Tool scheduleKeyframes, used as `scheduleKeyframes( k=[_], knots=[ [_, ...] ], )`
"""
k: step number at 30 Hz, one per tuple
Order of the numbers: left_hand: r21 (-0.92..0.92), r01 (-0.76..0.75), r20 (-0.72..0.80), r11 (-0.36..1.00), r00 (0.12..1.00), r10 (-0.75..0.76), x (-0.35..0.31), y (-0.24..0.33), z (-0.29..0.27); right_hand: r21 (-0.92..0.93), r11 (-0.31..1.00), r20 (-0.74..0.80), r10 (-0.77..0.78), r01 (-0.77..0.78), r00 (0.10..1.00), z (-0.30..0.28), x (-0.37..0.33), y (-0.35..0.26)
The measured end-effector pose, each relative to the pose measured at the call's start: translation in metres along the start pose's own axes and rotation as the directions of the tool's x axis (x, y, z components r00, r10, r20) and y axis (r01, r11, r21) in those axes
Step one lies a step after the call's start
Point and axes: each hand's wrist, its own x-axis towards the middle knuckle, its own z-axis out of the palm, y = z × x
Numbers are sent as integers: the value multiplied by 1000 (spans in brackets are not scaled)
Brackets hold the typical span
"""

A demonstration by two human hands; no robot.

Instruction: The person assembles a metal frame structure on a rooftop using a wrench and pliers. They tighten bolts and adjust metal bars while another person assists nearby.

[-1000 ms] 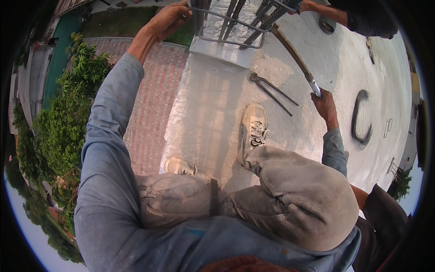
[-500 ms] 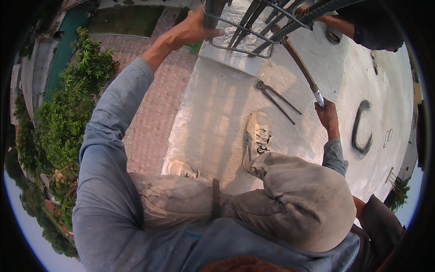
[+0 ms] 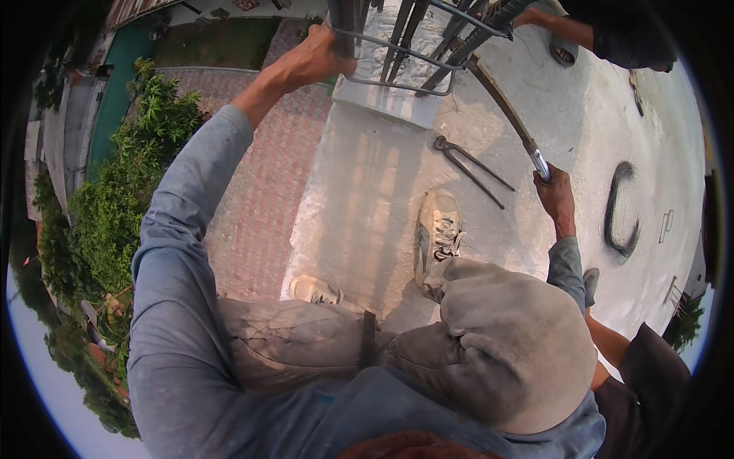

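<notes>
At the top of the view, my left hand [image 3: 317, 60] is closed around an upright steel reinforcing bar [image 3: 342, 23] at the left corner of a rebar cage. Square stirrup rings [image 3: 397, 47] cross the cage's bars. My right hand [image 3: 556, 200] grips the shiny metal end of a long, narrow, rusty-brown bar tool [image 3: 501, 103]. The tool slants up and left, its far end against or just beside the cage; I cannot tell which. Between my shoe and the cage, a pair of pincers [image 3: 474, 172] lies on the concrete with handles apart.
A coil of dark wire [image 3: 621, 210] and a small bent rod [image 3: 666, 226] lie on the slab [image 3: 505, 222] at right. Another person's arm [image 3: 562, 29] reaches toward the cage; someone else [image 3: 638, 367] is at lower right. Left of the slab edge, brick paving [image 3: 256, 206] lies below.
The view has shifted slightly, moving the cage up and left and the ground things a little right. Both hands keep their grips, and the bar tool's angle is nearly the same.
</notes>
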Motion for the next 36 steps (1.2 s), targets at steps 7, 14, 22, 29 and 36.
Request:
scheduleKeyframes(
  k=[7, 14, 22, 29, 36],
  knots=[
    [23, -6, 39, 1000, 999, 5, -7, 6, -8, -36, 999, -37, 15, -16, 999, -7, -15, -13],
    [16, -52, -9, 998, 999, 53, -6, -6, 2, -98, 993, -44, 54, -58, 998, -13, -26, -26],
    [93, -25, 2, 995, 1000, 25, -3, -10, 2, -124, 988, -81, 78, -88, 994, -9, -33, -32],
    [62, -13, -55, 998, 998, 16, -3, -12, 8, -130, 989, -116, 49, -64, 992, -7, -39, -33],
    [-88, 41, -81, 995, 996, -49, -5, -2, 4, -142, 989, -99, 24, -38, 995, -7, -38, -31]
  ],
)
